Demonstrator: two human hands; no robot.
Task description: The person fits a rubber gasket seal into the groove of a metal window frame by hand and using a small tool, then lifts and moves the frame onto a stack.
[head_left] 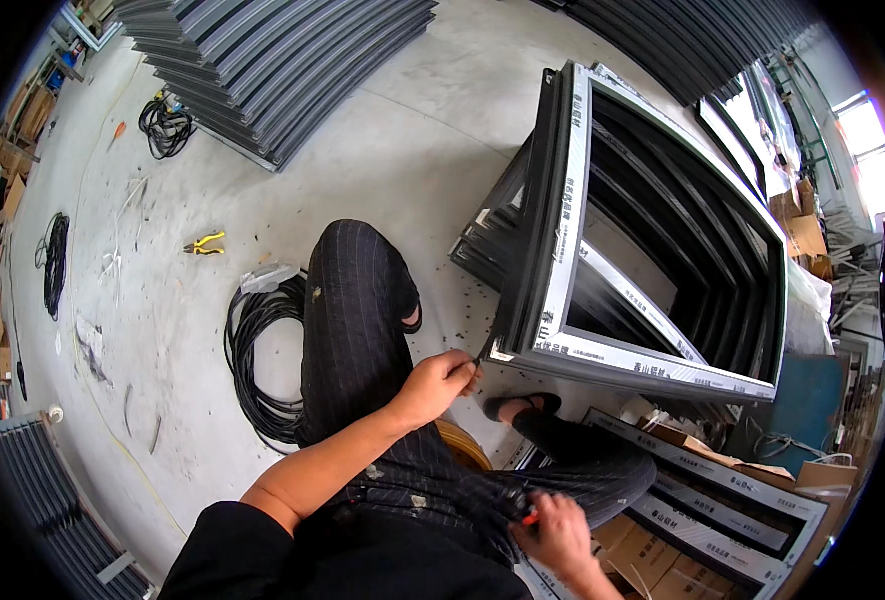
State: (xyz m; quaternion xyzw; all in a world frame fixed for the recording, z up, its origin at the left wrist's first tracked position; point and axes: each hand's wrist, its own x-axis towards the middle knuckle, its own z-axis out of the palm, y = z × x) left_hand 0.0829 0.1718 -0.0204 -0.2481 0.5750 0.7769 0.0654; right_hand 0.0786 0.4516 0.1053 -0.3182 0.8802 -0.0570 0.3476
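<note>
My left hand (pixel 439 386) reaches across my left leg, its fingers pinched together at the lower left corner of a dark window frame (pixel 563 250). What lies between those fingertips is too small to make out. The frame stands tilted, with several more frames stacked behind it, and carries white printed film on its face. Low over my lap, my right hand (pixel 559 532) is closed around a small black tool with a red part (pixel 529 514). The tool's kind is unclear because its dark head blends into my dark striped trousers.
A coil of black rubber strip (pixel 243 360) lies beside my left leg. Yellow-handled pliers (pixel 206 243) rest on the grey floor. Stacked dark profiles (pixel 283 70) rise at the far left. Film-covered frames (pixel 708 505) and cardboard (pixel 653 560) lie at the near right.
</note>
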